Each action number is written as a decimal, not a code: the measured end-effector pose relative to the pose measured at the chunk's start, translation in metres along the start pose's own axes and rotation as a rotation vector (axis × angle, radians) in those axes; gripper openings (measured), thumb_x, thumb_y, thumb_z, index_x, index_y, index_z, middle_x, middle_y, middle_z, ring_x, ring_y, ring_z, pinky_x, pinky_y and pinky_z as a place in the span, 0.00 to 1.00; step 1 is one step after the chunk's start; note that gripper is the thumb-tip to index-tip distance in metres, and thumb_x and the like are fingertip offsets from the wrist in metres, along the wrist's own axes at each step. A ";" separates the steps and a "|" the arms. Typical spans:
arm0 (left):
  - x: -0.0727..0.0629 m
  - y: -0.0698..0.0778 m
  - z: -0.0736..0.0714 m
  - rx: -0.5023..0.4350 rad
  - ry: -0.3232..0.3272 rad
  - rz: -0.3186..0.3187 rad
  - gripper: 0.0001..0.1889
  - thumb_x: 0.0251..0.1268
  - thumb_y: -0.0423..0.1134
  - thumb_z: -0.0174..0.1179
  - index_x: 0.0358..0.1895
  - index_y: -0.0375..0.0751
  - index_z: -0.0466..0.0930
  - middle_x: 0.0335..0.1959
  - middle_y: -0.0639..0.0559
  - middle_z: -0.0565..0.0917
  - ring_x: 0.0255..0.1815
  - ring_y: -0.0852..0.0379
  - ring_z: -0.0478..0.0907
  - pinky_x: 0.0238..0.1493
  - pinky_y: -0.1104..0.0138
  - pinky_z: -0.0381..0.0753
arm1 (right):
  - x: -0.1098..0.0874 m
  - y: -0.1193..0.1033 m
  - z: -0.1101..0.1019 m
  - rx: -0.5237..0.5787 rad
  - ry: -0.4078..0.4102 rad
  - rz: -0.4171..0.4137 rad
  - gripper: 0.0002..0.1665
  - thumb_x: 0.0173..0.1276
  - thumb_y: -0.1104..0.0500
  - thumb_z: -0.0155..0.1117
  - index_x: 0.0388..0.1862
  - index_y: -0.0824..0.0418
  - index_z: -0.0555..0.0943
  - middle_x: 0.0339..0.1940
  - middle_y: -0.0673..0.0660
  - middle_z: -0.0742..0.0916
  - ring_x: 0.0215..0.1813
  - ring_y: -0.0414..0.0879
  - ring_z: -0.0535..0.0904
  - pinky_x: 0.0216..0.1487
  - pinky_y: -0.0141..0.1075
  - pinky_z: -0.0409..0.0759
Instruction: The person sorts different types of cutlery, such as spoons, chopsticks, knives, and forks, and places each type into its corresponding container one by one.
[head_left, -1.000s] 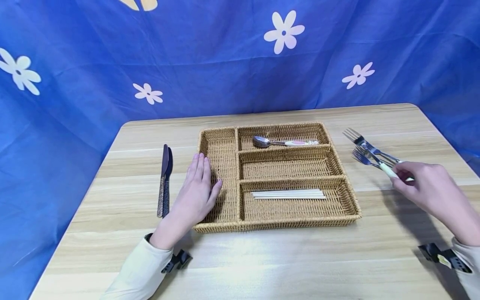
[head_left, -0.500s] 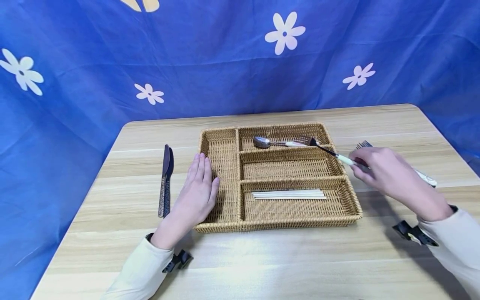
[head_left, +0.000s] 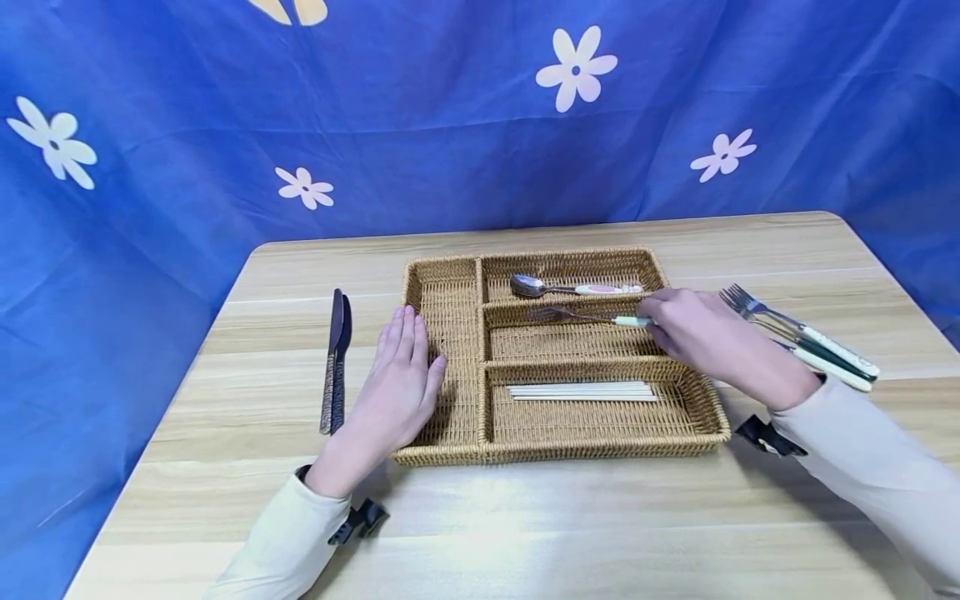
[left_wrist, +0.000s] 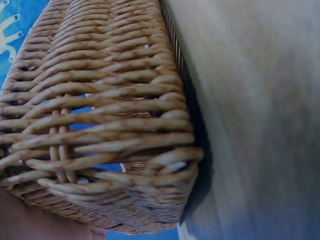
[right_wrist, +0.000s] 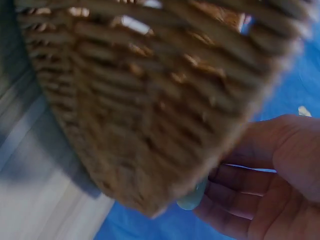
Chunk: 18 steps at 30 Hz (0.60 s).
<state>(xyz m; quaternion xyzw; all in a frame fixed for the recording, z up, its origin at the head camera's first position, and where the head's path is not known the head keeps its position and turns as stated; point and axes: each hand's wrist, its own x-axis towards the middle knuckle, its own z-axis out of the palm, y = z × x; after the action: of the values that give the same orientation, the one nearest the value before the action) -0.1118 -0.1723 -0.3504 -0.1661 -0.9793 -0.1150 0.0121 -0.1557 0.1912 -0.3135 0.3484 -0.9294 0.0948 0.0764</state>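
A fork (head_left: 628, 321) with a pale green handle is held at its handle end by my right hand (head_left: 697, 329). Its tines lie over the middle right compartment of the wicker cutlery tray (head_left: 562, 452), pointing left. In the right wrist view the green handle end (right_wrist: 192, 196) shows by the curled fingers, partly behind the tray's blurred woven wall (right_wrist: 125, 115). My left hand (head_left: 396, 379) rests with straight fingers along the tray's left rim. Wicker wall (left_wrist: 100, 110) fills much of the left wrist view, with a bit of the left hand (left_wrist: 40, 220) at its lower corner.
A spoon (head_left: 596, 289) lies in the tray's back compartment and several white chopsticks (head_left: 581, 391) in the front one. Two dark table knives (head_left: 330, 392) lie left of the tray. Several forks (head_left: 825, 343) lie on the table (head_left: 570, 525) to the right.
My right hand has lifted a green-handled fork from the pile at the right and carried it left over the middle compartment. The left hand stays at the tray's left rim.
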 end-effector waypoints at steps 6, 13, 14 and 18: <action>0.001 0.001 0.000 0.000 -0.013 0.001 0.34 0.80 0.47 0.34 0.72 0.19 0.41 0.75 0.27 0.39 0.77 0.36 0.32 0.76 0.48 0.34 | 0.010 -0.004 0.011 0.020 -0.062 -0.032 0.10 0.55 0.75 0.61 0.26 0.62 0.79 0.24 0.53 0.80 0.21 0.40 0.72 0.18 0.29 0.71; 0.000 0.002 -0.001 -0.006 -0.011 0.005 0.34 0.79 0.46 0.35 0.72 0.19 0.41 0.74 0.26 0.39 0.77 0.36 0.31 0.76 0.49 0.34 | 0.014 0.000 0.020 0.067 -0.091 -0.043 0.11 0.54 0.76 0.64 0.22 0.61 0.79 0.19 0.50 0.79 0.20 0.39 0.71 0.18 0.27 0.73; 0.000 0.002 -0.001 -0.003 -0.007 0.006 0.34 0.79 0.46 0.35 0.72 0.19 0.41 0.74 0.26 0.39 0.77 0.36 0.32 0.76 0.48 0.34 | 0.015 0.000 0.022 0.073 -0.084 -0.041 0.12 0.53 0.76 0.65 0.22 0.61 0.79 0.19 0.50 0.79 0.20 0.39 0.72 0.19 0.27 0.74; 0.000 0.001 0.000 0.006 0.004 0.007 0.34 0.79 0.46 0.36 0.71 0.18 0.42 0.74 0.25 0.41 0.76 0.35 0.34 0.76 0.47 0.36 | 0.016 0.003 0.027 0.068 -0.051 -0.028 0.10 0.53 0.76 0.66 0.25 0.62 0.81 0.24 0.53 0.83 0.24 0.41 0.76 0.24 0.30 0.78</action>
<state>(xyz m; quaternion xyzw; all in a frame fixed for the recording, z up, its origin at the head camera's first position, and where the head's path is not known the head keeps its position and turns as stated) -0.1116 -0.1713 -0.3498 -0.1693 -0.9790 -0.1126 0.0152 -0.1719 0.1769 -0.3368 0.3662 -0.9223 0.1164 0.0419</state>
